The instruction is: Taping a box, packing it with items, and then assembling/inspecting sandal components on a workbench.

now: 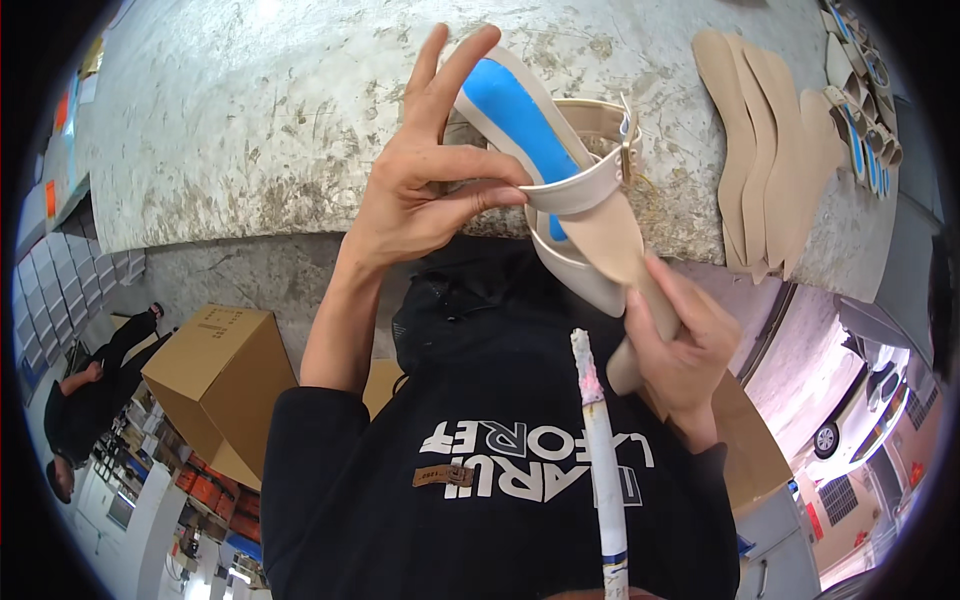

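Note:
Over the near edge of the worktable I hold a sandal (577, 192) with pale straps, a metal buckle and a bright blue patch along its footbed. My left hand (425, 165) pinches the sandal's strap between thumb and forefinger, while two other fingers stand raised beside the pale sole edge. In my right hand (690, 345) is a beige insole (612, 240), gripped near its lower end. Its upper part passes beneath the strap and lies over some of the blue patch. The right palm and fingers hide part of the insole's lower end.
A stained worktable (300, 120) spans the top. Several beige insoles (760, 150) lie overlapped at its right, near a row of sandals (865, 110). A white stick (606, 480) with a crusted pink tip rises before my chest. Cardboard box (225, 385) stands left; a person (90, 390) is beyond.

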Action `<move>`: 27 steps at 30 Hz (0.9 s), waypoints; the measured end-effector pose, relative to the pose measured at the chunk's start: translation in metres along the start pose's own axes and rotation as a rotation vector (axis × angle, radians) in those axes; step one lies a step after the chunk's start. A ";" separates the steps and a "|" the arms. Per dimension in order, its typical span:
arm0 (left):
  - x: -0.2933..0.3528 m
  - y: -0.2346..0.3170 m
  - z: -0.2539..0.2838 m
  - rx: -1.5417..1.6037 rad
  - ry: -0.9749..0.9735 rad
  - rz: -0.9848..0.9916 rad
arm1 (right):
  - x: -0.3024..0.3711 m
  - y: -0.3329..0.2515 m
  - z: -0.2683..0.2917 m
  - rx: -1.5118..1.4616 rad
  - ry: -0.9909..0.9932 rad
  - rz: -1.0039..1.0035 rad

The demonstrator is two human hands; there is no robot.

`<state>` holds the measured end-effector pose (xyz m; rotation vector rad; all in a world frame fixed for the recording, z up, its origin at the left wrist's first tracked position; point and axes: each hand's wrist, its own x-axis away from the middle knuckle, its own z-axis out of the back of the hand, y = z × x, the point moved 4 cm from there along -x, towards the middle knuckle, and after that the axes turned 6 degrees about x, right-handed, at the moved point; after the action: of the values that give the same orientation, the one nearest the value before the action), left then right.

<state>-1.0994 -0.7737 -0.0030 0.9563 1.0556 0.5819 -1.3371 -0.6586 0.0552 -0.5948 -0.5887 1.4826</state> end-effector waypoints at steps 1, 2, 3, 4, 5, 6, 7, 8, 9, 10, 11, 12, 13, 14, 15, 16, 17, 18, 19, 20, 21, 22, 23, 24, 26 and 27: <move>0.001 -0.003 0.003 0.011 -0.008 -0.046 | -0.011 -0.005 -0.007 0.039 0.044 0.060; 0.002 -0.004 0.004 0.148 0.045 -0.002 | -0.021 -0.010 -0.014 0.022 0.075 0.079; 0.001 -0.003 0.003 0.279 0.105 0.041 | -0.033 -0.017 -0.020 0.001 0.103 0.104; -0.001 -0.004 0.000 0.412 0.165 0.082 | -0.045 -0.021 -0.026 -0.018 0.131 0.128; -0.005 -0.009 0.000 0.391 0.288 0.096 | -0.053 -0.019 -0.034 -0.033 0.182 0.177; -0.010 -0.018 0.005 0.530 0.334 0.166 | -0.062 -0.022 -0.041 -0.036 0.189 0.208; -0.015 -0.030 0.012 0.673 0.379 0.236 | -0.070 -0.025 -0.046 -0.039 0.197 0.236; -0.019 -0.038 0.015 0.812 0.424 0.305 | -0.076 -0.027 -0.051 -0.045 0.205 0.265; -0.024 -0.038 0.010 0.784 0.326 0.410 | -0.077 -0.028 -0.053 -0.047 0.217 0.276; -0.025 -0.039 0.010 0.757 0.297 0.431 | -0.078 -0.028 -0.055 -0.048 0.229 0.286; -0.025 -0.040 0.008 0.744 0.261 0.457 | -0.078 -0.028 -0.056 -0.039 0.243 0.284; -0.026 -0.041 0.006 0.731 0.225 0.483 | -0.079 -0.029 -0.057 -0.020 0.248 0.295; -0.025 -0.041 0.005 0.737 0.247 0.534 | -0.080 -0.031 -0.058 -0.001 0.253 0.306; -0.025 -0.041 0.005 0.721 0.240 0.530 | -0.081 -0.032 -0.059 0.016 0.259 0.319; -0.025 -0.040 0.005 0.704 0.233 0.526 | -0.081 -0.031 -0.060 0.021 0.255 0.313; -0.024 -0.040 0.005 0.688 0.225 0.522 | -0.081 -0.031 -0.061 0.027 0.251 0.307; -0.024 -0.038 0.006 0.666 0.218 0.527 | -0.081 -0.030 -0.062 0.033 0.247 0.302; -0.025 -0.036 0.006 0.645 0.210 0.531 | -0.081 -0.030 -0.062 0.037 0.243 0.308; -0.025 -0.035 0.006 0.623 0.202 0.536 | -0.081 -0.030 -0.063 0.041 0.239 0.313; -0.024 -0.034 0.006 0.611 0.206 0.535 | -0.082 -0.030 -0.063 0.043 0.234 0.318; -0.024 -0.034 0.006 0.599 0.209 0.533 | -0.082 -0.030 -0.063 0.045 0.231 0.320; -0.024 -0.034 0.005 0.587 0.212 0.532 | -0.082 -0.031 -0.064 0.047 0.228 0.321; -0.023 -0.035 0.005 0.608 0.222 0.524 | -0.083 -0.031 -0.064 0.049 0.225 0.320; -0.023 -0.037 0.005 0.629 0.231 0.516 | -0.083 -0.032 -0.063 0.057 0.227 0.323; -0.023 -0.035 0.004 0.513 0.209 0.498 | -0.083 -0.033 -0.062 0.073 0.233 0.325; -0.025 -0.031 0.004 0.376 0.177 0.486 | -0.083 -0.033 -0.062 0.077 0.229 0.326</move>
<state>-1.1069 -0.8100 -0.0182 1.5362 1.1157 0.8979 -1.2711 -0.7420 0.0323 -0.8154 -0.2628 1.7027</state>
